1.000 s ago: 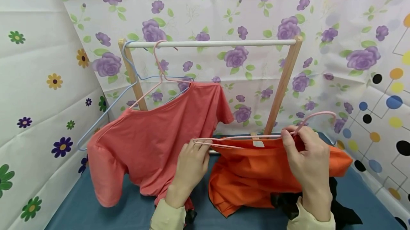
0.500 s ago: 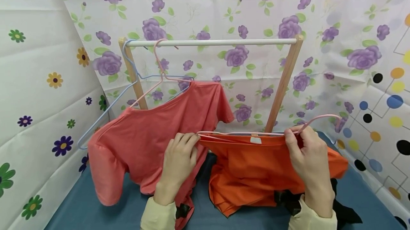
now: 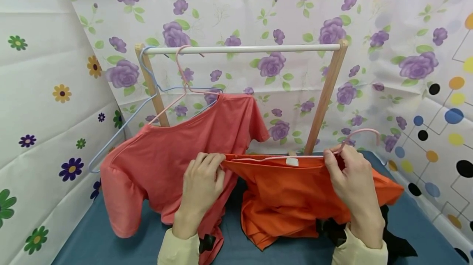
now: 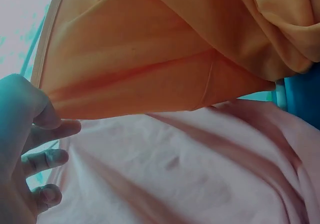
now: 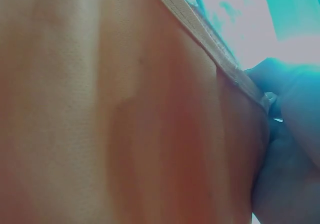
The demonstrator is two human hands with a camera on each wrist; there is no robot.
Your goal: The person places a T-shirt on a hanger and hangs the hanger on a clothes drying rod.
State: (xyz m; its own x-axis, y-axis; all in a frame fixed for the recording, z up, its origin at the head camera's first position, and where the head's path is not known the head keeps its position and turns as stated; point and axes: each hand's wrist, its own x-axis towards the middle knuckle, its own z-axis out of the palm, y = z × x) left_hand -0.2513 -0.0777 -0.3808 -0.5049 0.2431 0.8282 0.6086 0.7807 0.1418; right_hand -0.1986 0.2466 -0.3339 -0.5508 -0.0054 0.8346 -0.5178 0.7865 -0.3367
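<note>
An orange shirt (image 3: 281,199) is stretched between both hands, its neckline up and a white label (image 3: 292,161) at the collar. My left hand (image 3: 201,187) pinches the left end of the neckline; in the left wrist view the thumb and index finger hold the fabric edge while the other fingers extend loosely. At the other end my right hand (image 3: 351,187) grips a pink hanger (image 3: 363,130) below its hook, together with the collar. The hanger's bar runs along the neckline, and its left end is hidden in the shirt near my left hand.
Behind stands a rack with a white rod (image 3: 251,49) and wooden posts (image 3: 323,101). A coral shirt (image 3: 184,154) on a second pink hanger (image 3: 181,64) and a blue hanger (image 3: 122,129) hang at its left. Black cloth (image 3: 400,244) lies on the blue table (image 3: 92,232) at right.
My left hand has shifted left and moved from the hanger's end to the shirt's neckline, drawing the orange fabric over that end. My right hand keeps its grip, with the hook tilting slightly.
</note>
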